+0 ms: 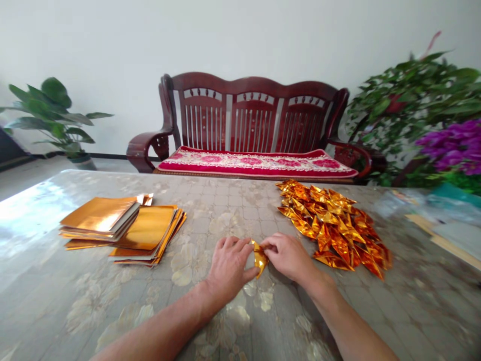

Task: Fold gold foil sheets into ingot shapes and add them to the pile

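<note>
A partly folded sheet of gold foil paper (260, 260) lies at the middle of the table, between my two hands. My left hand (231, 263) rests over its left side, fingers curled on the top edge and thumb at the lower edge, holding it. At the paper's right edge, my right hand (287, 255) pinches the foil between thumb and fingertips. Part of the sheet is hidden beneath the left fingers. To the right sits a heap of folded gold foil pieces (334, 225) with pointed ends. Stacked flat foil sheets (146, 228) lie on the left.
A patterned cover lies over the table (218, 200). Plastic bags (402, 203) and a tan strip (447, 240) are at the right edge. Beyond the table stands a dark red wooden bench (248, 120) with a red cushion (255, 161), flanked by a potted plant (56, 115) and trailing greenery (406, 100).
</note>
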The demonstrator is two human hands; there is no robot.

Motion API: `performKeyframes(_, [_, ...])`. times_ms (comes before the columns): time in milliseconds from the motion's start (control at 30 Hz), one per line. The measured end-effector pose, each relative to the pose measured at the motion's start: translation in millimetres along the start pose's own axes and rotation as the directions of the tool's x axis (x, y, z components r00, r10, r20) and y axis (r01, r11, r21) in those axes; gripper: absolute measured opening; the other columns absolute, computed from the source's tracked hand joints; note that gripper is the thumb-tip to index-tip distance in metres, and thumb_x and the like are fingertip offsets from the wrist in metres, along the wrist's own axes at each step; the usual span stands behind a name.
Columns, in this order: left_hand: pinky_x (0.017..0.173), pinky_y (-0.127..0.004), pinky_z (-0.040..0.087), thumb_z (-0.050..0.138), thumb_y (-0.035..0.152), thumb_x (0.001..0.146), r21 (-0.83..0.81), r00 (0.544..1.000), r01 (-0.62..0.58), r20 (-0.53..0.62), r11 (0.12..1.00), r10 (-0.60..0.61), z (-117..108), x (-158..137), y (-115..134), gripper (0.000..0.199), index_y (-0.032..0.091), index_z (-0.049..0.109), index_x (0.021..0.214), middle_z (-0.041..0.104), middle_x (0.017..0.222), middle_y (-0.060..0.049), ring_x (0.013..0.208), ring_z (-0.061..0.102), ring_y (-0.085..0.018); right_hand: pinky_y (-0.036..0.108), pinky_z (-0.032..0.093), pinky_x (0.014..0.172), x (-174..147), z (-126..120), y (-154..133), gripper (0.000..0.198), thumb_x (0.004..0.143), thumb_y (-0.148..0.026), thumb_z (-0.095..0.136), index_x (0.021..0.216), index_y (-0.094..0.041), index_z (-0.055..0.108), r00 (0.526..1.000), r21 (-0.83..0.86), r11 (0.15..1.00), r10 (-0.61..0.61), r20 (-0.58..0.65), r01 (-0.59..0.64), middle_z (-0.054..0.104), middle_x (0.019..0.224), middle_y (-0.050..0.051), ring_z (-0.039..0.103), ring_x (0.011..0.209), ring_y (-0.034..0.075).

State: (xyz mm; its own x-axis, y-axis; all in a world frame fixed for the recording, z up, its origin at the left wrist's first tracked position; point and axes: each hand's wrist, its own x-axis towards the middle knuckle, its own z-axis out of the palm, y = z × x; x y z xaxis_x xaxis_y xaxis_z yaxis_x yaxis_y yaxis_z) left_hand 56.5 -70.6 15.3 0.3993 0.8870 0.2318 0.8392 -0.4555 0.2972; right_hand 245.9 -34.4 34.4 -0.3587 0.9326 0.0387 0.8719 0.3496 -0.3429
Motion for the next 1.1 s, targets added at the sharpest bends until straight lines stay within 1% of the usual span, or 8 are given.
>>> performKeyframes(100, [0.099,-0.044,0.041,0.07,0.042,0.083,-0.004,1.0,0.001,0.002,1.0,-0.001,0.2,0.0,-0.1,0.041,0.029,0.061,0.12,0.063,0.132,-0.002,0.114,0.055,-0.026,0.026,0.039,0.069,-2.2,-1.8,-5.6,0.02,0.084,-0.016,0.056,0.083,-0.024,0.074,0.998,-0.115,0.992,0.055,0.003,-0.054,0.072,0.085,0.002,0.065,0.08,0.016])
performKeyframes(167, [0.099,-0.044,0.041,0.071,0.041,0.082,-0.007,1.0,0.0,0.001,1.0,0.0,0.1,0.2,-0.2,0.041,0.028,0.061,0.12,0.063,0.132,-0.001,0.114,0.055,-0.026,0.026,0.038,0.069,-3.3,-2.0,-7.8,0.019,0.086,-0.017,0.054,0.08,-0.023,0.072,0.999,-0.175,0.983,0.054,0.0,-0.053,0.072,0.085,0.003,0.065,0.082,0.017])
performKeyframes(333, [0.099,-0.044,0.041,0.071,0.041,0.083,-0.006,1.0,0.0,-0.005,1.0,0.0,-0.6,0.5,-0.1,0.04,0.028,0.061,0.119,0.064,0.129,-0.002,0.113,0.055,-0.026,0.027,0.035,0.065,-4.4,-2.0,-8.6,0.019,0.089,-0.017,0.053,0.08,-0.023,0.069,1.0,-0.259,0.966,-0.009,-0.003,0.008,0.07,0.085,0.002,0.064,0.08,0.017])
performKeyframes(533, [0.1,-0.044,0.041,0.07,0.042,0.083,0.002,1.0,-0.012,0.004,1.0,0.012,-0.5,0.1,0.1,0.04,0.027,0.06,0.119,0.064,0.13,-0.001,0.114,0.054,-0.026,0.028,0.035,0.065,-8.3,-8.0,-11.2,0.02,0.092,-0.017,0.049,0.081,-0.021,0.066,0.99,-0.323,0.936,-0.133,0.035,0.137,0.067,0.086,0.004,0.063,0.084,0.018])
performKeyframes(667, [0.099,-0.044,0.042,0.069,0.041,0.085,0.019,1.0,-0.023,0.008,1.0,0.023,-1.1,0.6,0.1,0.037,0.027,0.06,0.118,0.063,0.131,0.0,0.114,0.055,-0.026,0.028,0.035,0.067,-10.2,-8.8,-12.2,0.021,0.091,-0.014,0.048,0.081,-0.021,0.066,0.989,-0.297,0.943,-0.145,0.042,0.151,0.066,0.085,0.004,0.062,0.083,0.018])
performKeyframes(833, [0.099,-0.043,0.042,0.069,0.041,0.085,0.052,0.999,-0.045,0.012,0.998,0.044,0.2,0.9,0.3,0.038,0.026,0.06,0.118,0.063,0.13,-0.001,0.113,0.055,-0.026,0.026,0.038,0.072,-7.0,-0.3,-8.5,0.023,0.088,-0.01,0.048,0.079,-0.02,0.065,0.988,-0.207,0.967,-0.152,-0.018,0.145,0.063,0.084,0.004,0.06,0.087,0.017])
performKeyframes(1000, [0.098,-0.043,0.042,0.067,0.041,0.086,0.085,0.999,-0.046,0.005,0.995,0.046,2.8,1.0,0.5,0.037,0.025,0.06,0.119,0.064,0.128,-0.002,0.113,0.056,-0.026,0.023,0.04,0.076,-2.3,8.2,-5.6,0.027,0.093,-0.011,0.043,0.089,-0.022,0.068,0.983,-0.038,0.983,-0.179,-0.046,0.177,0.061,0.085,0.002,0.059,0.085,0.014])
performKeyframes(1100, [0.099,-0.044,0.041,0.067,0.041,0.087,0.094,0.999,-0.05,0.007,0.994,0.049,3.4,1.0,0.7,0.037,0.024,0.06,0.119,0.064,0.128,-0.003,0.113,0.055,-0.027,0.023,0.04,0.074,-1.2,9.2,-5.6,0.027,0.095,-0.012,0.043,0.092,-0.022,0.068,0.98,-0.028,0.98,-0.197,-0.031,0.196,0.059,0.085,0.002,0.058,0.083,0.014])
